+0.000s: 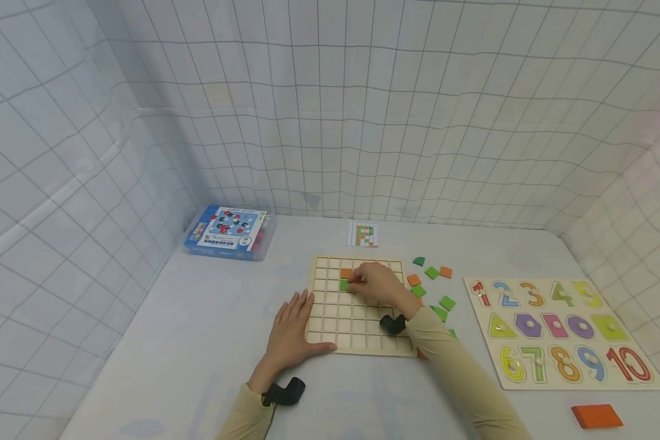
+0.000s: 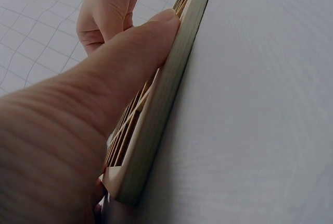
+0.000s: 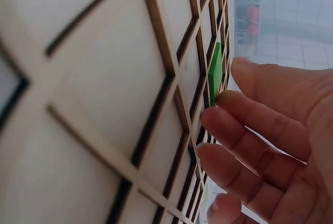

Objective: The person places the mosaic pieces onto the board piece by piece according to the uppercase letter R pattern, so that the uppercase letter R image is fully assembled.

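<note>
A wooden grid board (image 1: 330, 324) lies flat on the table. My left hand (image 1: 289, 330) is spread at its near left corner, fingers along the left side; the thumb (image 2: 156, 34) rests on the front rim. My right hand (image 1: 378, 285) reaches over the board with fingers slightly bent. Its index fingertip (image 3: 225, 98) touches the end of a square green tile (image 3: 215, 75), while a gap shows between thumb and tile. That tile lies in a cell, slightly raised in the right wrist view. An orange tile (image 1: 346, 272) occupies the cell just behind it. The right hand hides cells beneath it.
Loose green and orange tiles (image 1: 447, 302) are scattered right of the board. A pattern card (image 1: 362, 233) lies behind it. A blue box (image 1: 228, 232) stands at the back left. To the right are a number puzzle board (image 1: 539, 333) and an orange block (image 1: 596, 416).
</note>
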A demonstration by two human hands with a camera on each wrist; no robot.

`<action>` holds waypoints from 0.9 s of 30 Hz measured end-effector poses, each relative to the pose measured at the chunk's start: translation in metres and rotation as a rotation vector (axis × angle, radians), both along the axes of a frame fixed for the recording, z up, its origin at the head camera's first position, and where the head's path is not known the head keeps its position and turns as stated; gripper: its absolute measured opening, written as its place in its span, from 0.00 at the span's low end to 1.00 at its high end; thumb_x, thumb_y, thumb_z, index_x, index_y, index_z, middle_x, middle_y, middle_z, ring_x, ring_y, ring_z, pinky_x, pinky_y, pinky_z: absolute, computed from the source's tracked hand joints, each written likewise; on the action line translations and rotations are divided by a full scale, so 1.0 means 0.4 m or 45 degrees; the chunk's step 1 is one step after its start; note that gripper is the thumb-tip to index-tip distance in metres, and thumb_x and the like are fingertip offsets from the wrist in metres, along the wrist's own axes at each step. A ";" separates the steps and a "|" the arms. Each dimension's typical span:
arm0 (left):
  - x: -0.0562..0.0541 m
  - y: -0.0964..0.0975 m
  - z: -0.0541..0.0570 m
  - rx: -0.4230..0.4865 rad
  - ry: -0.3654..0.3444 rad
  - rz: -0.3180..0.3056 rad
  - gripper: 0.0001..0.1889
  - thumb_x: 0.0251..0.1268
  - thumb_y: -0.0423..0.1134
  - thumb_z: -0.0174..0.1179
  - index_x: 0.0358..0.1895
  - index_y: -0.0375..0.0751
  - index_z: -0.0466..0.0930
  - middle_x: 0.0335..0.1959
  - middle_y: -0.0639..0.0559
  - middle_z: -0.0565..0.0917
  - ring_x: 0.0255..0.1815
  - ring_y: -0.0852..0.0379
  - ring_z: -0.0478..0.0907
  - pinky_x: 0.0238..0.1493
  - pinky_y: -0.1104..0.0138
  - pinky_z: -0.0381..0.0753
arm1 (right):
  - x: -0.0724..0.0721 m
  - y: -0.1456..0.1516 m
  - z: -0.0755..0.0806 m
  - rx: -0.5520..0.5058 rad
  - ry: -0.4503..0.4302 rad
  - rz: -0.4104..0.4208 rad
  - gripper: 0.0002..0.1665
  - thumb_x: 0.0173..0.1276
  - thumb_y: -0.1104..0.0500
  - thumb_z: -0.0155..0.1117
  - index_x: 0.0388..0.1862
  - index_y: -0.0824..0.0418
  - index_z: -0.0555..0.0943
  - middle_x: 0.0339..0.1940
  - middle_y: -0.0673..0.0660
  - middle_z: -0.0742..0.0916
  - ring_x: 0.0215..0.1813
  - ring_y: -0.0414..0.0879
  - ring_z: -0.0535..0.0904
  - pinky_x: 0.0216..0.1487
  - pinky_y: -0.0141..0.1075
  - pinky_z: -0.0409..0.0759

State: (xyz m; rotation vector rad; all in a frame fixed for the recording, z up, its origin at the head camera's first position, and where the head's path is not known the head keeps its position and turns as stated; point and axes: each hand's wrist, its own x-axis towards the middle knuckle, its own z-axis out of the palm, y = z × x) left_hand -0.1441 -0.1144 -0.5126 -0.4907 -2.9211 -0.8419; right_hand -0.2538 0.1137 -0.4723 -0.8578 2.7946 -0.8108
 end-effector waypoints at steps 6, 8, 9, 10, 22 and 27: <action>0.000 0.000 0.000 0.028 -0.012 -0.001 0.59 0.41 0.66 0.68 0.73 0.32 0.53 0.73 0.38 0.55 0.74 0.42 0.44 0.70 0.49 0.43 | 0.008 0.023 0.010 -0.032 0.019 0.021 0.10 0.66 0.52 0.65 0.41 0.54 0.86 0.36 0.45 0.84 0.33 0.37 0.76 0.33 0.33 0.76; 0.000 0.000 -0.002 0.024 -0.009 -0.001 0.59 0.41 0.66 0.68 0.73 0.32 0.53 0.73 0.39 0.55 0.74 0.42 0.44 0.70 0.49 0.43 | 0.007 0.035 0.009 -0.051 0.053 0.010 0.11 0.66 0.52 0.65 0.42 0.55 0.86 0.35 0.46 0.84 0.30 0.37 0.75 0.30 0.33 0.75; -0.001 0.001 -0.003 0.021 -0.008 0.000 0.59 0.41 0.66 0.68 0.73 0.32 0.53 0.73 0.39 0.55 0.74 0.42 0.44 0.70 0.49 0.43 | 0.006 0.042 0.008 -0.066 0.073 0.005 0.11 0.67 0.53 0.64 0.43 0.56 0.86 0.35 0.46 0.84 0.29 0.36 0.74 0.29 0.32 0.74; -0.001 0.001 -0.004 0.020 -0.008 0.002 0.59 0.41 0.66 0.68 0.73 0.32 0.53 0.73 0.39 0.55 0.74 0.42 0.44 0.70 0.49 0.43 | 0.004 0.049 0.008 -0.083 0.095 -0.003 0.12 0.67 0.54 0.64 0.43 0.58 0.86 0.35 0.47 0.84 0.28 0.36 0.73 0.27 0.32 0.73; -0.002 -0.001 -0.006 0.037 0.002 0.003 0.59 0.41 0.66 0.68 0.72 0.32 0.54 0.73 0.39 0.55 0.74 0.42 0.45 0.70 0.48 0.43 | -0.015 0.166 0.026 -0.271 0.331 -0.278 0.14 0.66 0.55 0.65 0.44 0.63 0.85 0.38 0.55 0.85 0.33 0.46 0.77 0.27 0.38 0.75; -0.004 -0.002 -0.012 0.031 0.005 0.005 0.59 0.40 0.67 0.68 0.73 0.33 0.54 0.73 0.40 0.55 0.74 0.43 0.45 0.70 0.49 0.43 | -0.019 0.217 0.032 -0.324 0.472 -0.370 0.14 0.65 0.57 0.66 0.45 0.66 0.85 0.38 0.59 0.85 0.34 0.51 0.78 0.28 0.42 0.75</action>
